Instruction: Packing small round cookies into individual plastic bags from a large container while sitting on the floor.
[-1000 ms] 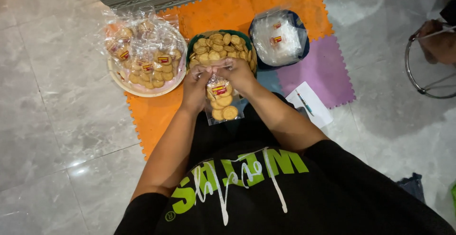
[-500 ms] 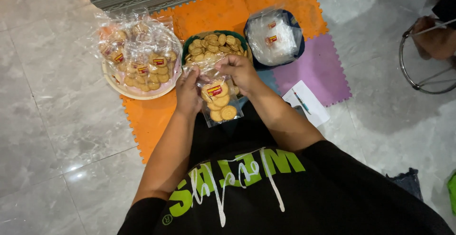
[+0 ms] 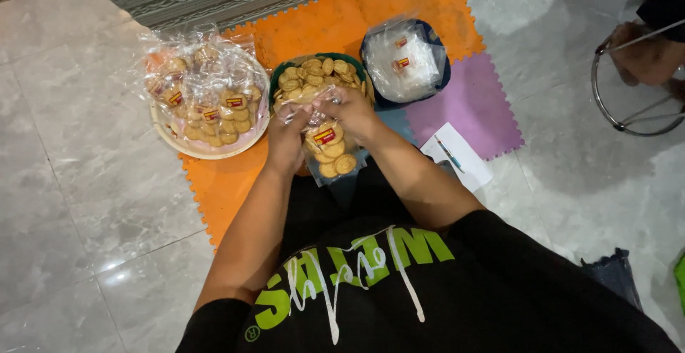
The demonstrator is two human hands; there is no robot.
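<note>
Now | both hands pinch biscuit bag top, seemingly | bag hangs below

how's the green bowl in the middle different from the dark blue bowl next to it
The green bowl is heaped with loose round golden biscuits; the dark blue bowl holds a stack of empty clear bags with small red-and-yellow labels. The green bowl sits on the orange mat, directly beyond both hands; the blue bowl lies to its right, partly on the purple mat and untouched. Both are round, sit on the foam mats and are filled to the rim.
</note>
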